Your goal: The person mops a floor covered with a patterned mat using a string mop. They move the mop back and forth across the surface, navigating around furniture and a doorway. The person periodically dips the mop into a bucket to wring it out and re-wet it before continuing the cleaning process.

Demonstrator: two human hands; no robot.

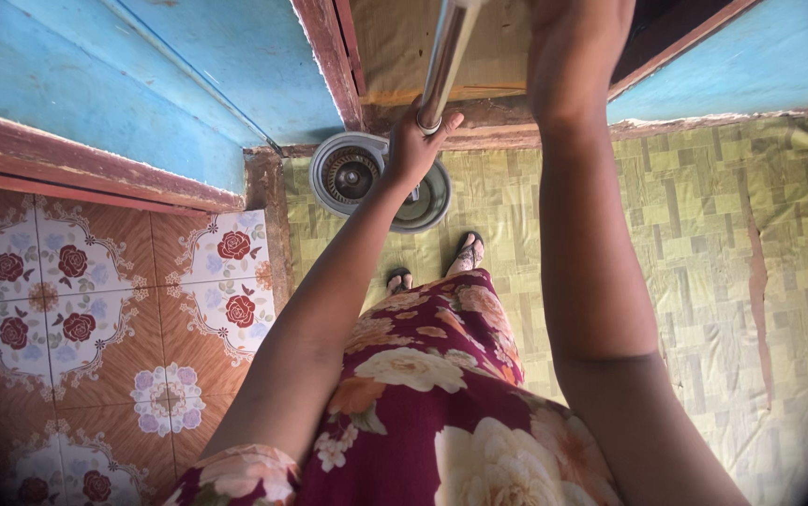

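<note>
Nearest the camera, a dark red dress with a printed pattern of cream and orange flowers covers the person's body, and two sandalled feet show beyond its hem, standing on the yellow-green patterned vinyl floor covering. To the left of this covering, past a worn wooden threshold strip, lies a floor of brown ceramic tiles decorated with red roses and white medallions. Both bare arms extend forward and away from the camera. The left hand is closed around a shiny silver metal mop handle, with the fingers wrapped about the tube just above a ring fitting and the thumb lying along it. The right hand is raised higher, near the top edge of the view; its back faces the camera, so the finger position and any grip cannot be determined. The handle runs from the top edge down toward a round grey plastic spin-mop bucket with a perforated wringer basket, which stands on the vinyl covering at its far left corner, directly ahead of the feet. Beyond the bucket stand a dark red wooden door frame and blue painted walls.
</note>
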